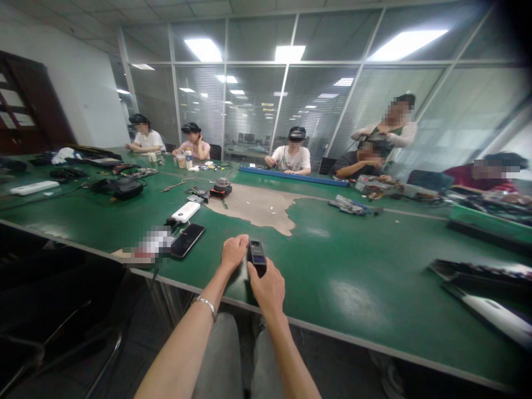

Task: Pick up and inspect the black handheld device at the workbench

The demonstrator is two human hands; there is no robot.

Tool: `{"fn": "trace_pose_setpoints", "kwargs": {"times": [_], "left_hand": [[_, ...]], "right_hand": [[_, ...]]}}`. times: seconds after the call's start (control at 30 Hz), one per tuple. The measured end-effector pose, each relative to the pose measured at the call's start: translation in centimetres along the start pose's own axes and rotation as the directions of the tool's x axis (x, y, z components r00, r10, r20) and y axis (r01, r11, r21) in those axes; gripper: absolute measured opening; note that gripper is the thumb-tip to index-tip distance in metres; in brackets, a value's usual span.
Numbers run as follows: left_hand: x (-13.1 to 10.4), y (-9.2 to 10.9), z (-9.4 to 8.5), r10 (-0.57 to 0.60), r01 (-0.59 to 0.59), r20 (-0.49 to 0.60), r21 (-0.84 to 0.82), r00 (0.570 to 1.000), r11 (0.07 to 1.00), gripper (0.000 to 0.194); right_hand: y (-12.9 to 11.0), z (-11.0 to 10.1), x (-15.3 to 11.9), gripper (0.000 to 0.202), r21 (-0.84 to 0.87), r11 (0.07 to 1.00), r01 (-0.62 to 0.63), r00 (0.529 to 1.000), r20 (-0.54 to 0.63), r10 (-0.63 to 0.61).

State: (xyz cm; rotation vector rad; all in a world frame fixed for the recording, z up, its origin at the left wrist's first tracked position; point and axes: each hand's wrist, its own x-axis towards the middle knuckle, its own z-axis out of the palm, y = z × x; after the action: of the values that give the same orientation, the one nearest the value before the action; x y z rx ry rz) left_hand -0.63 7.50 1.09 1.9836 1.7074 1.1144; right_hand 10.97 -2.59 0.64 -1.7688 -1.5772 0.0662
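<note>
A small black box-shaped device (256, 256) with a little bluish display stands on the green table in front of me. My right hand (269, 284) grips its near end, thumb along the left side and fingers round the right. Just left of the device is my left hand (234, 252), its fingers curled and closed, the knuckles close against the device's far left edge. Whatever those fingers hold, if anything, is hidden. A black smartphone (188, 240) lies left of my hands, beside a white power bank (185, 211).
A brown bare patch (257, 206) marks the table beyond my hands, with a round-topped part (220, 187) at its left. Tools (349, 205) lie to the right, near a green basket (490, 224). A long blue bar (291, 176) runs along the far side, where several people sit.
</note>
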Motion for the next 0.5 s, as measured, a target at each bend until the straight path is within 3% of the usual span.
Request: {"fn": "trace_pose_setpoints", "kwargs": {"times": [0.17, 0.37, 0.5], "left_hand": [[0.0, -0.2, 0.2, 0.01, -0.01, -0.006, 0.002, 1.0, 1.0, 0.047], [0.2, -0.6, 0.4, 0.029, -0.029, 0.008, -0.025, 1.0, 0.999, 0.05], [0.2, -0.5, 0.5, 0.02, -0.019, 0.009, -0.036, 1.0, 0.999, 0.05]], "right_hand": [[0.0, -0.4, 0.6, 0.041, 0.099, 0.995, -0.023, 0.999, 0.024, 0.021], [-0.5, -1.8, 1.7, 0.046, 0.332, 0.943, -0.025, 0.997, -0.064, 0.049], [1.3, -2.6, 2.5, 0.05, 0.33, 0.941, -0.071, 0.985, -0.128, 0.119]]}}
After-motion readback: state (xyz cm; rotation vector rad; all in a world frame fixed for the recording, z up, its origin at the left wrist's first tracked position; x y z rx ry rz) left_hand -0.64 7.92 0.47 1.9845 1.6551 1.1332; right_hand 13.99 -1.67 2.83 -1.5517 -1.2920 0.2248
